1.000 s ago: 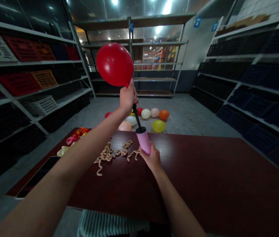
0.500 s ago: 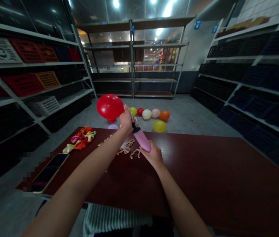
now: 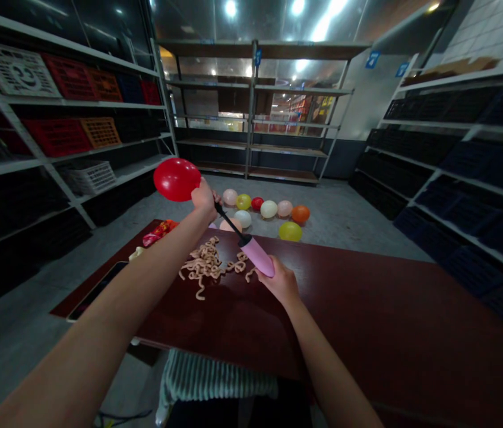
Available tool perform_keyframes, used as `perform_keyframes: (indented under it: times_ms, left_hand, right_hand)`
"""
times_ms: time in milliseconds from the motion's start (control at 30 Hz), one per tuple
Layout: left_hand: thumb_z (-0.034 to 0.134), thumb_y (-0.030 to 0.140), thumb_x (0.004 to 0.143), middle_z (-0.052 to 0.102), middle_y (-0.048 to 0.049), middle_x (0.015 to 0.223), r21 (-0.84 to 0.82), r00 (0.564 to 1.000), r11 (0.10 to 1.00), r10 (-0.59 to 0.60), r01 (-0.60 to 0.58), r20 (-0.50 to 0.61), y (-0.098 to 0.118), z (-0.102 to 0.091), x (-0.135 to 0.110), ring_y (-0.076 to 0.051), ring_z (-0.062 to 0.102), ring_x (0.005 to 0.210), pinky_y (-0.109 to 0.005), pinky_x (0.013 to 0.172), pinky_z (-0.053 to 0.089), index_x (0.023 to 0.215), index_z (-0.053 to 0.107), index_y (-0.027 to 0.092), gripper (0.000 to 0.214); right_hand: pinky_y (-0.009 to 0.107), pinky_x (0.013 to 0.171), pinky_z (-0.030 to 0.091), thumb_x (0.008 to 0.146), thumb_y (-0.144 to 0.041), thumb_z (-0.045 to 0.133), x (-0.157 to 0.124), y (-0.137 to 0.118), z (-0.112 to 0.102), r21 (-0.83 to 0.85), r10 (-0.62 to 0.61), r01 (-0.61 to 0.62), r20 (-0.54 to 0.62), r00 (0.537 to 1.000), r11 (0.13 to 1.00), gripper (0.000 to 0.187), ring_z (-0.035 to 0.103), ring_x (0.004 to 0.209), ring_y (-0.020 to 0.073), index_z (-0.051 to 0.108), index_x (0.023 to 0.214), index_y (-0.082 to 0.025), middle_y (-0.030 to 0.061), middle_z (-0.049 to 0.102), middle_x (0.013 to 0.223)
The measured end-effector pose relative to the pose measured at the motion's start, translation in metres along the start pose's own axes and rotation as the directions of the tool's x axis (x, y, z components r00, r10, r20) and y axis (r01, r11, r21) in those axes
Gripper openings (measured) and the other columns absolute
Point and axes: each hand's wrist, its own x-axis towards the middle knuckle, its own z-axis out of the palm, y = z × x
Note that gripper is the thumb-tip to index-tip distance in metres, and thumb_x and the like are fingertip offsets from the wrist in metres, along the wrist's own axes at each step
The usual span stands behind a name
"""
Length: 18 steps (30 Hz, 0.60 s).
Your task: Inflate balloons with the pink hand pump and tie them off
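Note:
My left hand [image 3: 204, 198] is closed round the neck of a blown-up red balloon [image 3: 176, 179] and the tip of a black pump rod [image 3: 230, 223], held up over the far edge of the table. My right hand [image 3: 282, 281] grips the pink barrel of the hand pump [image 3: 258, 257], which slants down toward me, with the rod drawn out. Just under the pump lies a pile of pale curly clips [image 3: 204, 266] on the dark red table [image 3: 367, 321].
Several inflated balloons [image 3: 273, 211] lie on the floor beyond the table. Flat uninflated balloons [image 3: 158, 232] and a phone [image 3: 96, 289] lie at the table's left end. Metal shelves with crates [image 3: 70, 128] line both sides and the back. A striped cloth [image 3: 215, 377] shows at the near edge.
The red balloon has come down from head height to just above the table's far edge. The pump rod was pushed in half a second ago and is drawn out again now.

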Motion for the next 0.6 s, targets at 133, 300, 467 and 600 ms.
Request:
perform_keyframes:
  times_ms: [133,300,467,600]
  left_hand:
    - [0.046,0.048,0.104,0.029,0.0082,0.041,0.033,0.997,0.996,0.077,-0.078,0.02,0.032,0.004,0.006,-0.007,0.028,0.029,-0.02,0.032,0.026,0.063,0.032,0.021,0.051]
    - [0.053,0.053,0.1,0.027,0.0072,0.04,0.004,0.966,0.988,0.149,-0.153,0.212,0.033,0.03,-0.007,-0.007,0.026,0.03,-0.021,0.033,0.025,0.063,0.03,0.022,0.053]
    - [0.054,0.051,0.1,0.028,0.0072,0.04,0.035,0.935,0.977,0.192,-0.211,0.299,0.006,0.063,-0.031,-0.007,0.026,0.029,-0.022,0.032,0.024,0.061,0.031,0.022,0.054]
    - [0.052,0.051,0.101,0.03,0.0066,0.039,0.108,0.893,0.967,0.166,-0.231,0.419,-0.036,0.078,-0.045,-0.008,0.027,0.029,-0.022,0.031,0.024,0.057,0.032,0.022,0.056]
  right_hand:
    - [0.032,0.071,0.057,0.085,-0.047,0.07,0.001,0.0,0.002,0.035,-0.024,0.023,0.01,1.0,0.999,0.04,0.076,0.083,0.0252,0.065,0.115,-0.022,0.0074,0.078,0.098]
    - [0.031,0.071,0.058,0.084,-0.047,0.07,0.002,0.003,-0.001,0.149,0.039,-0.036,-0.013,0.999,0.988,0.041,0.076,0.081,0.024,0.064,0.116,-0.022,0.0066,0.078,0.098]
    - [0.029,0.065,0.055,0.084,-0.047,0.068,0.001,0.008,-0.004,0.173,0.117,-0.109,-0.041,0.992,0.979,0.036,0.075,0.075,0.0232,0.064,0.11,-0.022,0.0058,0.077,0.089]
    - [0.028,0.062,0.053,0.086,-0.047,0.065,0.003,0.01,-0.003,0.216,0.159,-0.137,-0.088,0.983,0.967,0.032,0.074,0.07,0.0228,0.063,0.106,-0.021,0.0053,0.076,0.084]
